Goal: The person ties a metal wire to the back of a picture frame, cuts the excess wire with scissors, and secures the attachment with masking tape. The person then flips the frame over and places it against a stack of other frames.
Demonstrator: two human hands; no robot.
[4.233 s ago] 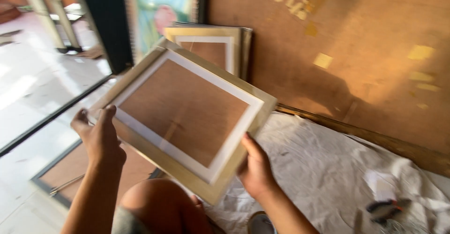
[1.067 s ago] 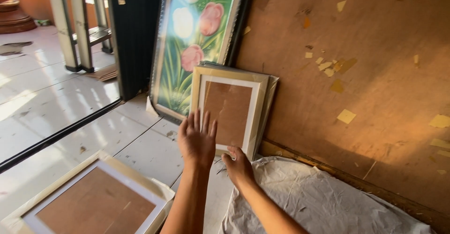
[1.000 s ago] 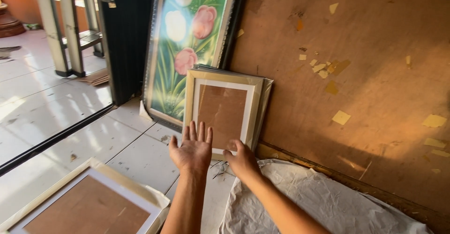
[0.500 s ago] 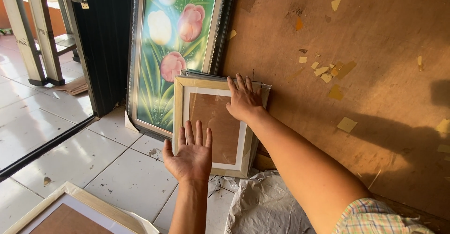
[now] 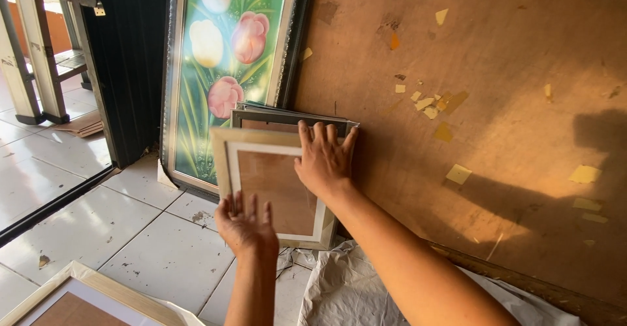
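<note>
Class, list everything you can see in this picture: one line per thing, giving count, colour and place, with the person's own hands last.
Front frame: one, pale wood with white mat and brown backing, tipped forward from the stack.
Frames behind: several, exact count unclear, dark edges, leaning on the board.
Flower painting: one, green with pink and white blooms, leaning upright at left.
Brown board: one, with yellow tape scraps, behind.
Floor frame: one, pale, bottom left on the tiles.
White sheet: one, crumpled, below the stack.
Ladder: one, pale, far left.
Left hand: open, at the front frame's lower edge.
Right hand: fingers over the frames' top.
</note>
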